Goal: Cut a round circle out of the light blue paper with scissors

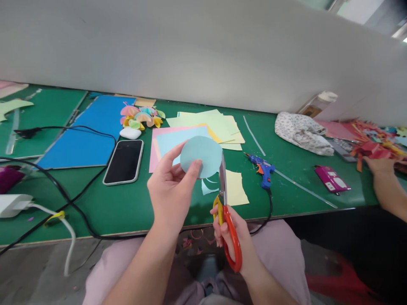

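Observation:
A round light-blue paper disc (203,152) is pinched in my left hand (173,186), thumb on its face and fingers behind. My right hand (233,235) grips scissors (233,241) with one red and one yellow handle. Their blades point up along the disc's right edge. Under the disc lies a curved light-blue paper scrap (210,187), beside a torn cream sheet (235,188). Behind my hands are sheets of pale green paper (200,120) and a pink and blue stack (154,159).
A phone (124,162), white case (130,133), paper flowers (143,116) and blue board (89,131) are left, with cables. Rightward lie a blue glue gun (262,169), glue stick (305,188), purple packet (332,180) and patterned cloth (302,131). Another person's hand (381,169) touches red paper far right.

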Demonstrator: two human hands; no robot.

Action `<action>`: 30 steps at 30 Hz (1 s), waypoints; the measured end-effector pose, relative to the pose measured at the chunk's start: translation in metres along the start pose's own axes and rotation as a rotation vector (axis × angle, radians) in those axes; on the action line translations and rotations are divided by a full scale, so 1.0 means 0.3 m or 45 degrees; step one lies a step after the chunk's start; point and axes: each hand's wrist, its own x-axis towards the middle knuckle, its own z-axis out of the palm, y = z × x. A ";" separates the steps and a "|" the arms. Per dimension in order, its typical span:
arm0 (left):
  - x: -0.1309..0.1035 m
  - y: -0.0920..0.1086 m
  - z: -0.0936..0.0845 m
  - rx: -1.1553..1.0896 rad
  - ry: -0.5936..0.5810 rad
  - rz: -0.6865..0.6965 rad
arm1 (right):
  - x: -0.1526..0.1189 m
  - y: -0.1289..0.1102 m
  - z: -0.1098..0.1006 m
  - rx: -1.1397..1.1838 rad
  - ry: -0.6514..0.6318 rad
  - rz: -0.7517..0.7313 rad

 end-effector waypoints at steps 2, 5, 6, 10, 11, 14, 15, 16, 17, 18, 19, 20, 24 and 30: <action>0.000 -0.002 -0.001 -0.019 0.010 -0.009 | -0.001 0.008 -0.001 0.009 -0.012 -0.001; -0.005 -0.012 0.004 -0.029 -0.053 -0.054 | -0.003 0.009 0.002 0.008 -0.022 0.013; -0.008 -0.016 0.007 -0.022 -0.086 -0.079 | -0.003 0.006 0.004 0.005 -0.028 0.016; -0.016 -0.022 0.016 0.059 -0.115 -0.115 | -0.005 -0.009 0.010 0.046 -0.053 0.013; -0.017 -0.021 0.016 0.072 -0.114 -0.103 | -0.005 -0.012 0.011 0.058 -0.047 0.021; -0.016 -0.013 0.013 0.084 -0.136 -0.033 | -0.004 -0.022 0.012 0.074 -0.007 0.076; -0.015 -0.010 0.011 0.094 -0.144 -0.003 | -0.003 -0.026 0.013 0.079 0.005 0.092; -0.014 -0.007 0.009 0.107 -0.155 0.024 | -0.002 -0.031 0.014 0.085 0.016 0.102; -0.013 -0.005 0.007 0.122 -0.168 0.046 | -0.001 -0.036 0.015 0.094 0.026 0.110; -0.012 -0.002 0.005 0.135 -0.185 0.059 | 0.000 -0.041 0.016 0.103 0.037 0.118; -0.012 0.000 0.003 0.143 -0.206 0.063 | 0.001 -0.045 0.016 0.112 0.046 0.124; -0.011 0.002 0.001 0.146 -0.229 0.058 | 0.001 -0.049 0.017 0.120 0.055 0.130; -0.008 0.007 -0.005 0.140 -0.285 0.022 | -0.001 -0.054 0.015 0.139 0.061 0.160; -0.008 0.011 -0.006 0.099 -0.239 -0.030 | -0.006 -0.037 0.005 0.109 0.032 0.100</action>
